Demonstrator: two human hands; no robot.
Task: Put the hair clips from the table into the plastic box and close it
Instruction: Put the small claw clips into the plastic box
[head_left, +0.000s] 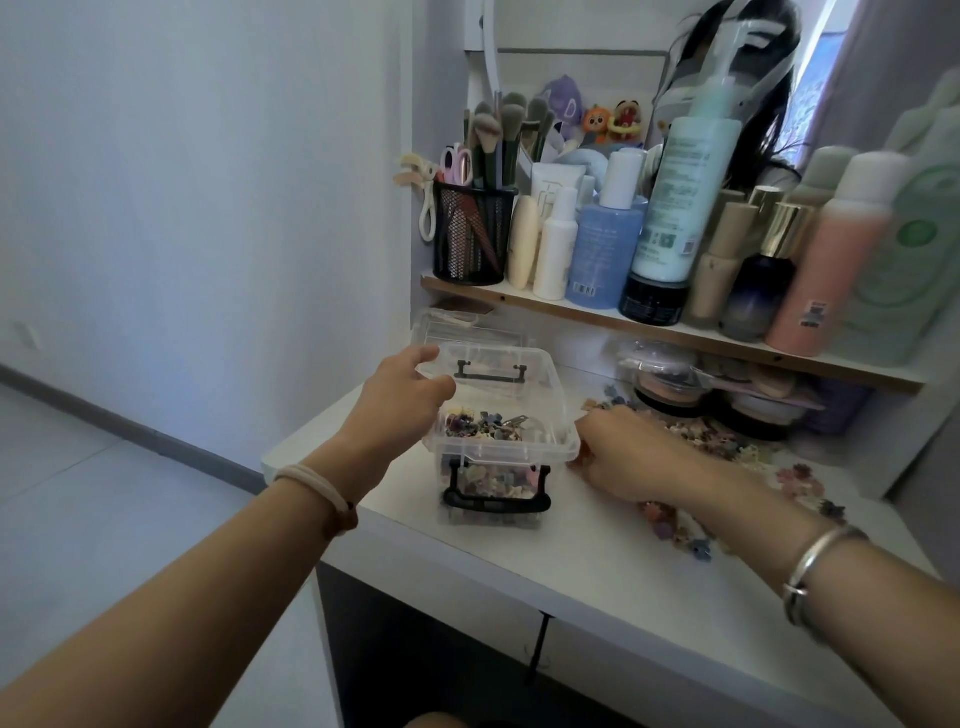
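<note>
A clear plastic box (563, 449) with black latches stands on the white table (597, 577), partly filled with small colourful hair clips. Its clear lid (493, 358) is tilted up over the box's back, and my left hand (402, 397) grips the lid's left corner between thumb and fingers. My right hand (631, 457) rests on the table just right of the box, fingers curled down over a pile of loose hair clips (701, 441); whether it holds any is hidden. More hair clips (675, 525) lie scattered under and behind my right forearm.
A shelf (649, 325) above the table carries bottles, a black mesh cup of brushes and small toys. Round cosmetic jars (670, 387) sit under it behind the clips. The table's left edge drops to the floor beside a wall.
</note>
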